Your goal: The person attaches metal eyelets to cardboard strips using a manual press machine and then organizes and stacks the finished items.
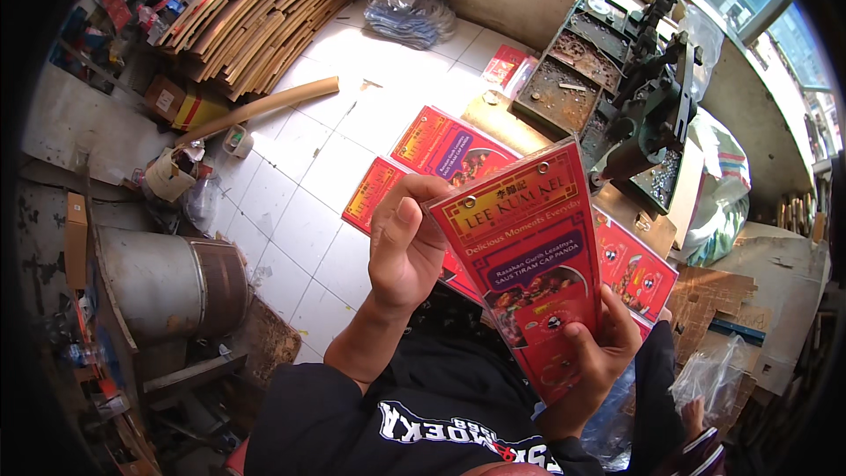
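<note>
A stack of long red printed cards (pixel 520 251), with a clear plastic cover and metal eyelets along its top edge, is tilted up in front of my chest. My right hand (pixel 599 353) grips its lower right side, thumb across the front and fingers at the edge. At the upper left corner, my left hand (pixel 401 251) is curled with bent thumb, its fingertips against the stack's edge and partly hidden behind it. Beyond it lie more red cards (pixel 449 145), with another group (pixel 630 264) to the right, partly covered by the held stack.
A dark metal hand press (pixel 652 115) stands at the right beside trays (pixel 573 79) of small metal bits. Plastic bags (pixel 410 16) lie on the white tiled floor (pixel 308 185). Stacked boards (pixel 256 26), a cardboard tube (pixel 264 107) and a metal drum (pixel 150 282) are leftward.
</note>
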`<state>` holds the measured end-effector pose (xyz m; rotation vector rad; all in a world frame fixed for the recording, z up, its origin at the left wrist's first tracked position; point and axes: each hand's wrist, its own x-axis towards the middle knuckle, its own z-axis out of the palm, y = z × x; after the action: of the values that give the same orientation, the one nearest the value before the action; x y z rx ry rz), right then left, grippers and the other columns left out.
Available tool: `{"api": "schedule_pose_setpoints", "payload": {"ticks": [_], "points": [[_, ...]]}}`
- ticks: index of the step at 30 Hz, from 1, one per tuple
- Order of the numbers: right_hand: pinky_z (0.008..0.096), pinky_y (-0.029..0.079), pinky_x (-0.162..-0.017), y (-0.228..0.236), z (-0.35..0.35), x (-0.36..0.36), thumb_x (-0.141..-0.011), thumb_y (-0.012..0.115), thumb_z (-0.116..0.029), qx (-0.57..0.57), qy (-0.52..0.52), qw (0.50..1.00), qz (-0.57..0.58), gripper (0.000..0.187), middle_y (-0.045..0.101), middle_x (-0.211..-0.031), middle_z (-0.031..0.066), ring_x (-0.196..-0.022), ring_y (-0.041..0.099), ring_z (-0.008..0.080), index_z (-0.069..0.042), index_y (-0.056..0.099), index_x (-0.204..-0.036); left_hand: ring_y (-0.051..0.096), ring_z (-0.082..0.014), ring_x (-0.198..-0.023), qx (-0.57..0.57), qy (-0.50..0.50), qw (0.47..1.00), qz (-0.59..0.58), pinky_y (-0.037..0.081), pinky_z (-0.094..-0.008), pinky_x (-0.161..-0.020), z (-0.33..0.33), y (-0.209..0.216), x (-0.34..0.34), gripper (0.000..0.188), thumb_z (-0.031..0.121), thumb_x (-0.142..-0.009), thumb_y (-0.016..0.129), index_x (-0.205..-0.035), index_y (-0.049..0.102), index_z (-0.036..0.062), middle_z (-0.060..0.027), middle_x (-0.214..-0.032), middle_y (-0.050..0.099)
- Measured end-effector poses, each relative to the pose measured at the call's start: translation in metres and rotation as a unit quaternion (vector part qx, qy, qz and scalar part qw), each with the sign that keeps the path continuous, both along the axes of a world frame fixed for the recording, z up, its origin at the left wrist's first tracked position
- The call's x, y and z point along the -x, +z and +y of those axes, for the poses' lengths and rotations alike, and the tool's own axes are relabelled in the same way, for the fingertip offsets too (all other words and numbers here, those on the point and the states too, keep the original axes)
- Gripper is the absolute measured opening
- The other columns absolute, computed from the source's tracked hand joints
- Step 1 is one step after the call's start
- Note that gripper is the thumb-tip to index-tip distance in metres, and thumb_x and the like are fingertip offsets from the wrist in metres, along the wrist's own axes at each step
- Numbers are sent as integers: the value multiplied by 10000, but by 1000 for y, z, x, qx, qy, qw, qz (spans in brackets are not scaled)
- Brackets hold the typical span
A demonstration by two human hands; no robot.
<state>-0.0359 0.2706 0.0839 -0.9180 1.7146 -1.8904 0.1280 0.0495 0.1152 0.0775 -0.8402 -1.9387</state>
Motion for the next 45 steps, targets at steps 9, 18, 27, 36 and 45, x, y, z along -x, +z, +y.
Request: {"api": "schedule_pose_setpoints", "payload": {"ticks": [9,18,27,36,45], "points": [[278,543,-789,2,-2,2,-647,878,23,-13,-27,994,107,628,729,-950,148,-874,693,165,37,633,-1224,654,-152,-1023,6,23,995,-94,503,-298,-933,6,10,2,274,60,-951,617,-1190,596,-73,-158,-1116,690],[283,451,-555,13,-4,4,-566,894,-21,-22,-69,949,307,623,647,-707,105,-604,612,186,-6,666,-1146,637,-84,-871,25,96,981,-169,512,-247,-795,11,12,5,146,1,-908,611,-1047,627,-40,-91,-963,697],[288,431,-536,22,2,0,-555,908,-77,-54,-69,936,340,581,634,-684,107,-576,592,208,5,689,-1087,657,-141,-845,-8,80,985,-152,523,-298,-847,7,0,2,121,30,-843,569,-944,602,-29,-138,-940,695],[305,420,-510,33,12,22,-613,896,-105,-102,-32,942,318,578,626,-697,92,-554,561,190,-39,702,-1154,671,-183,-890,10,-3,976,-217,546,-332,-870,5,-5,6,204,79,-854,555,-1032,555,-21,-151,-995,674],[308,480,-556,45,44,52,-638,874,-95,-149,-13,941,304,551,681,-759,101,-623,641,207,-61,711,-1163,646,-93,-711,24,-126,947,-296,524,-227,-657,16,-7,24,137,112,-979,613,-961,585,-20,-107,-873,694]]}}
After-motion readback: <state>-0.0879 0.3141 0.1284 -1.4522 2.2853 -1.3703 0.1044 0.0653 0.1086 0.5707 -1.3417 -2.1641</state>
